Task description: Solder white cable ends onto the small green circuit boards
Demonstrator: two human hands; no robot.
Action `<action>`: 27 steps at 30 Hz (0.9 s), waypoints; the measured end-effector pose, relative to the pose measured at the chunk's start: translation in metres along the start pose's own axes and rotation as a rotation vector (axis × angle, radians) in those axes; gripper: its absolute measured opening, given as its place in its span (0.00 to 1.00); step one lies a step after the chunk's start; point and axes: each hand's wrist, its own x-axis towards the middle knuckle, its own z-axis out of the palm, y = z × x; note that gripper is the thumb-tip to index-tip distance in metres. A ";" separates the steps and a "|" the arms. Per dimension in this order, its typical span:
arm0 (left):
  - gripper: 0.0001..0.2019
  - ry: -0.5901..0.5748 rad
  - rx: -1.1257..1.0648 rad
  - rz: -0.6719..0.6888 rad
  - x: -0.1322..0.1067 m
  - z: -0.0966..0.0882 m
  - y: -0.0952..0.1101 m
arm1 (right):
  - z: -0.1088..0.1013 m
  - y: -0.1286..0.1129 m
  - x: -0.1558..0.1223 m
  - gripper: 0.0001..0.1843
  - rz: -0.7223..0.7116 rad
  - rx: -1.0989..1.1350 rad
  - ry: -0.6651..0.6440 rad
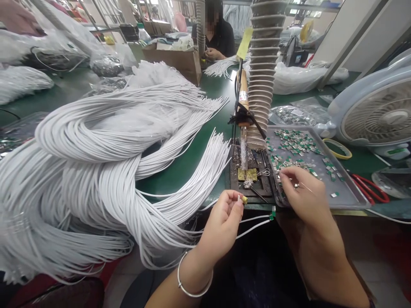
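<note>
While our left hand (223, 220) pinches, our right hand (305, 192) hovers at the tray (349, 196)

Because such small work likely wants a fine grip, our left thumb and forefinger press together on a small yellow piece (245, 199). From behind that hand, white leads (253, 229) run toward three o'clock, ending in a green-tipped plug (272, 213). Our right thumb and forefinger nearly meet by the tray's left edge, at two o'clock from the left hand; we cannot tell whether they hold anything. We judge the tray sits there to put its loose plugs (297, 143) within reach. At one o'clock, the soldering iron (243, 96) points down at a sponge (253, 175), presumably mounted to leave both hands free. Bundled wires (96, 145) fill nine to ten o'clock, their ends conveniently near.
</note>
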 end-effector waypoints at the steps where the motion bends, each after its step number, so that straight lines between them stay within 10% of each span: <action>1: 0.08 -0.003 -0.017 -0.009 0.000 0.000 0.000 | 0.000 -0.004 -0.002 0.04 -0.014 0.031 0.014; 27: 0.05 0.046 -0.021 0.167 0.002 0.009 0.009 | 0.018 -0.047 -0.021 0.08 -0.181 0.468 -0.114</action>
